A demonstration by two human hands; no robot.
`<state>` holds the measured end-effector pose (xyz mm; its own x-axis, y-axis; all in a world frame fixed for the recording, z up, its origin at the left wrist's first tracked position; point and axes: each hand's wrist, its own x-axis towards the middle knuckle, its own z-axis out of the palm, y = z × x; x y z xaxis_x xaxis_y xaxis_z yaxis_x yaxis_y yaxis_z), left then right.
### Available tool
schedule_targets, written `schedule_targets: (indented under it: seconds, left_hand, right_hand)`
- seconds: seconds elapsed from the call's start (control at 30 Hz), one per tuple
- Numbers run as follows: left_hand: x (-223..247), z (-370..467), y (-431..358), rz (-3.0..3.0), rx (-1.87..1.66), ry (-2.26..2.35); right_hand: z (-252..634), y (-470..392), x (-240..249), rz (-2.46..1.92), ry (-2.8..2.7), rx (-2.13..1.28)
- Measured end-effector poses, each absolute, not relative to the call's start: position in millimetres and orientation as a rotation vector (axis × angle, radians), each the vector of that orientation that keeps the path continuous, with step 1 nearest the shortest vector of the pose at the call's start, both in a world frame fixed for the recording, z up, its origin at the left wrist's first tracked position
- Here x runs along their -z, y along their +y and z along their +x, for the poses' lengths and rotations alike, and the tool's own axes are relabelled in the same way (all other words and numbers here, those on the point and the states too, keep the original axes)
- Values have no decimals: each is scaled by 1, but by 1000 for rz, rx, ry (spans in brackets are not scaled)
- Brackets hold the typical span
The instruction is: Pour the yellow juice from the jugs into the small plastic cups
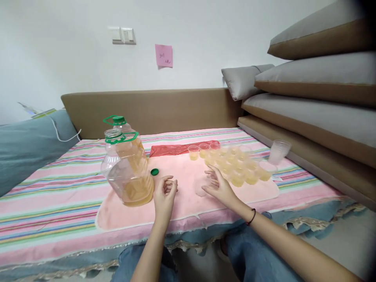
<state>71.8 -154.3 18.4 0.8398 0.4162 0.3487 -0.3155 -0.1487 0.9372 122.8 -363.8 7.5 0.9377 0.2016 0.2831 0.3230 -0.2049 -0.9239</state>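
My left hand hovers over the pink mat with its fingers loosely curled and nothing in them; the thumb stands apart. To its left is an uncapped clear plastic jug with a green handle, part filled with pale yellow liquid. A green cap lies between that jug and my hand. My right hand is open, fingers spread, beside a clear round piece of plastic, a lid or a cup; whether they touch I cannot tell. Several clear cups of yellow liquid stand in rows beyond my right hand.
A second jug with its green cap on stands behind the first. Stacked clear cups tilt at the right, near piled cushions. A red plastic strip lies behind the pink mat. A blue pillow is at left.
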Motion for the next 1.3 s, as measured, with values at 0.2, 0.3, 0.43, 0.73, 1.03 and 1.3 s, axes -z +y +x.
schedule_targets:
  seconds: [0.2, 0.3, 0.43, 0.73, 1.03, 1.3]
  left_hand:
    - [-25, 57, -140, 1575, -680, 117]
    - [-27, 52, -137, 1585, -707, 129]
    - [-27, 43, -134, 1625, -854, 120]
    - [-39, 27, -102, 1410, -1391, 282]
    - [-43, 24, -79, 1324, -1428, 324]
    - [-42, 27, -75, 1293, -1427, 330]
  right_hand:
    - [124, -363, 13, -1790, -363, 140]
    - [122, -366, 11, -1806, -373, 148]
    - [117, -364, 1, -1796, -381, 194]
    - [105, -316, -20, -1850, -492, 334]
    - [108, -309, 9, -2146, -632, 139]
    - [118, -312, 23, -2142, -598, 159]
